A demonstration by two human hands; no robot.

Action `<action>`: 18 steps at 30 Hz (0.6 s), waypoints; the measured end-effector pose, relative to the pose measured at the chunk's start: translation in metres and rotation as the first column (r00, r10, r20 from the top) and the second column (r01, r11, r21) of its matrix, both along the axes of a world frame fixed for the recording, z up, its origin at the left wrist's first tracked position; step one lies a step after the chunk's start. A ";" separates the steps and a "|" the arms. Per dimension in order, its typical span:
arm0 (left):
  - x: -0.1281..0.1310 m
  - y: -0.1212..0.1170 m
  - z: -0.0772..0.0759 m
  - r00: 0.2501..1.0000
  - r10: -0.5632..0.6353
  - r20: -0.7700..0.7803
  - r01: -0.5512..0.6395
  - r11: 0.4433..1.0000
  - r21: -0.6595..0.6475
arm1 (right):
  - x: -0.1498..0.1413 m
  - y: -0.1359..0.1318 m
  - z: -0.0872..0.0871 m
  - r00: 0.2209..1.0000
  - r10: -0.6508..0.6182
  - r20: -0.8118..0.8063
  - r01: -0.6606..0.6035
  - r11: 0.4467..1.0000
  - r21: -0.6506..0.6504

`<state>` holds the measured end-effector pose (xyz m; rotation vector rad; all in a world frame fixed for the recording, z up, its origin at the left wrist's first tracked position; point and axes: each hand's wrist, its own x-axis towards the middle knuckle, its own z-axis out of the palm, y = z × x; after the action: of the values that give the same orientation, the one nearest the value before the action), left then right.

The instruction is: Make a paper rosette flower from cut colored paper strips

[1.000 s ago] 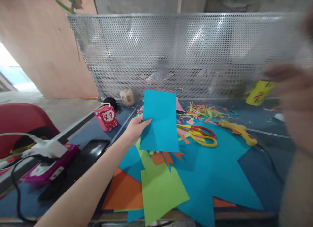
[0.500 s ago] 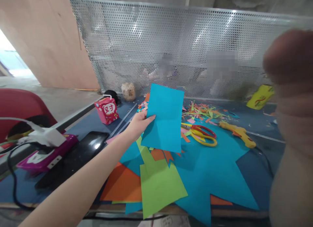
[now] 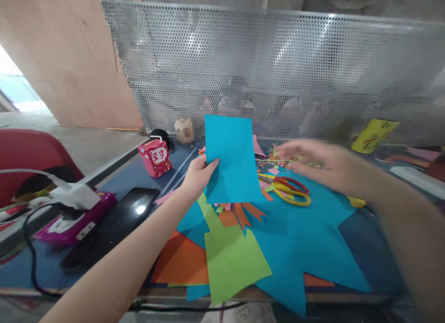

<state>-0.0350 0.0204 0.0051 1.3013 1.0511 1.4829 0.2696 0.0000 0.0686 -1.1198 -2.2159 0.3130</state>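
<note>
Left hand [image 3: 197, 177] pinches the upright blue sheet [image 3: 232, 163] at its nine-o'clock edge above the desk [image 3: 365, 244], long axis running twelve to six, while the right hand [image 3: 321, 163], open and blurred, hovers farther off toward three o'clock.

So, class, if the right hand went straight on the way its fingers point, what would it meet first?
Most likely the blue sheet held up in the left hand; depth is unclear, though, so the right hand might pass behind or in front.
</note>
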 end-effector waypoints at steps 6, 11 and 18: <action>0.000 0.000 -0.003 0.995 0.088 -0.041 -0.088 0.996 -0.016 | -0.036 0.043 -0.059 0.775 -0.172 0.608 0.299 0.948 -0.112; 0.005 -0.004 0.001 0.999 0.033 0.025 -0.032 0.998 -0.054 | -0.025 0.049 -0.074 0.714 -0.285 0.640 0.379 0.925 -0.011; 0.007 -0.005 0.003 0.985 0.107 0.133 -0.105 0.994 -0.025 | -0.009 0.048 -0.045 0.671 -0.401 0.624 0.473 0.879 0.057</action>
<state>-0.0275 0.0150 0.0078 1.1308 1.0568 1.6136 0.2601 0.0476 0.0241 -2.0049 -2.3679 -0.1870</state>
